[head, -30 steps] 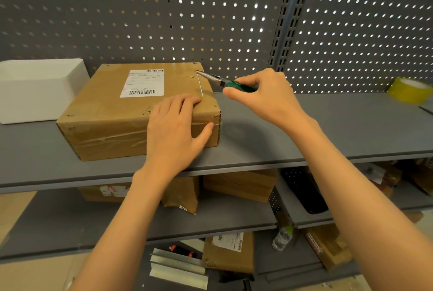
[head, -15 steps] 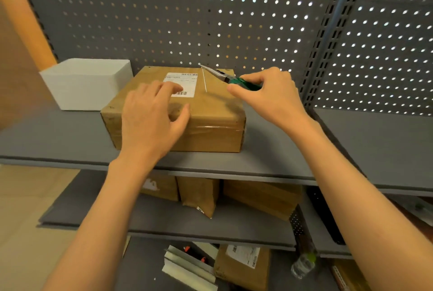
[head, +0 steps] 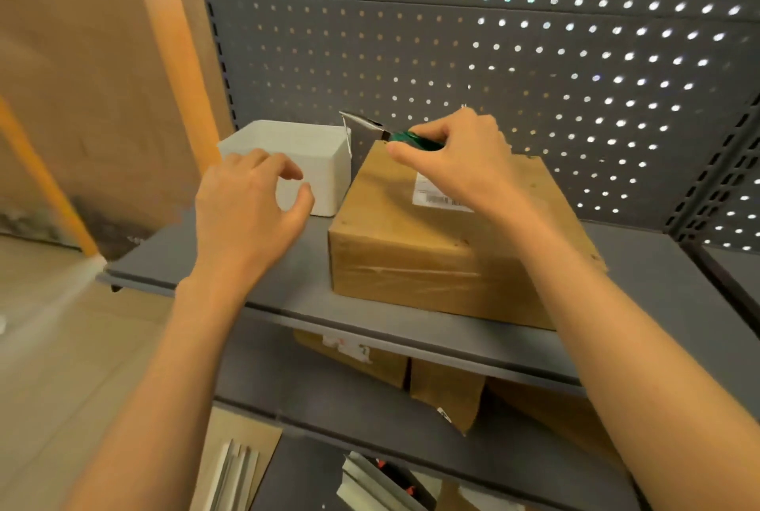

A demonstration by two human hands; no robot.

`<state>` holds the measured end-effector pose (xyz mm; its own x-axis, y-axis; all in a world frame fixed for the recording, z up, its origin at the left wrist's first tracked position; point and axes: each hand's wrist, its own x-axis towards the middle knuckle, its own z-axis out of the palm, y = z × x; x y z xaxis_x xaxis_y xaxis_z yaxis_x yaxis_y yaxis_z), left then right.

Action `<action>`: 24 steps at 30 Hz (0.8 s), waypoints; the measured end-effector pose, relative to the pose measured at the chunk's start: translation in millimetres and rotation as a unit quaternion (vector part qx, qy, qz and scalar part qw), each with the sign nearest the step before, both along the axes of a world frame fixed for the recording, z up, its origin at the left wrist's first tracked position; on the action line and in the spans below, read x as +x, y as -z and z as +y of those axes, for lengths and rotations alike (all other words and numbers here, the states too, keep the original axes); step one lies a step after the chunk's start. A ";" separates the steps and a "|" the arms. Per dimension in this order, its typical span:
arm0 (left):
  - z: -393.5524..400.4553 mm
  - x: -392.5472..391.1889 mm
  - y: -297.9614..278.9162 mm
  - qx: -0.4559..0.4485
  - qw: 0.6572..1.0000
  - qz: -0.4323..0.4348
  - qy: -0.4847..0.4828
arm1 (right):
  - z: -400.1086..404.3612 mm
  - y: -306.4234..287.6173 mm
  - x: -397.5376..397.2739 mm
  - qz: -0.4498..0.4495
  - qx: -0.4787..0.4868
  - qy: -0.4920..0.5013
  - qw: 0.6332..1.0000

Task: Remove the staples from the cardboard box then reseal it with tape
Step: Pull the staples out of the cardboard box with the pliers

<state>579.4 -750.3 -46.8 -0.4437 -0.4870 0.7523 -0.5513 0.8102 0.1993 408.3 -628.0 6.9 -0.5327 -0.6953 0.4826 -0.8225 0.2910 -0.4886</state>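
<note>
A brown cardboard box [head: 415,247] with a white shipping label [head: 432,191] lies on the grey shelf [head: 230,259]. My right hand [head: 460,157] hovers over the box's far left corner, shut on green-handled needle-nose pliers [head: 370,126]. A thin straightened staple [head: 346,136] hangs from the plier tips, over the gap beside a white box [head: 296,157]. My left hand [head: 246,202] is off the box, open with curled fingers, in front of the white box.
A grey pegboard wall [head: 493,37] backs the shelf. Lower shelves hold brown parcels [head: 448,391] and metal pieces [head: 238,469]. A brown panel [head: 82,78] and the floor lie to the left.
My view has swung left. My left hand lifted off the cardboard box and moved left toward the white box. My right hand carried the pliers and staple left, past the box's corner.
</note>
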 end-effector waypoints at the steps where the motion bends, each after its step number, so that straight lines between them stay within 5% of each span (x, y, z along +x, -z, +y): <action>1: -9.1 0.6 -0.4 0.000 1.000 0.000 -0.001 | -11.7 -0.6 0.9 0.004 0.002 0.005 1.000; 13: -97.8 -7.2 0.7 0.023 0.999 0.015 0.041 | -107.5 -5.5 0.9 0.012 0.059 0.053 0.997; 24: -120.0 -22.1 1.4 0.024 0.996 0.007 0.085 | -112.4 -6.2 -6.3 0.034 0.044 0.081 0.995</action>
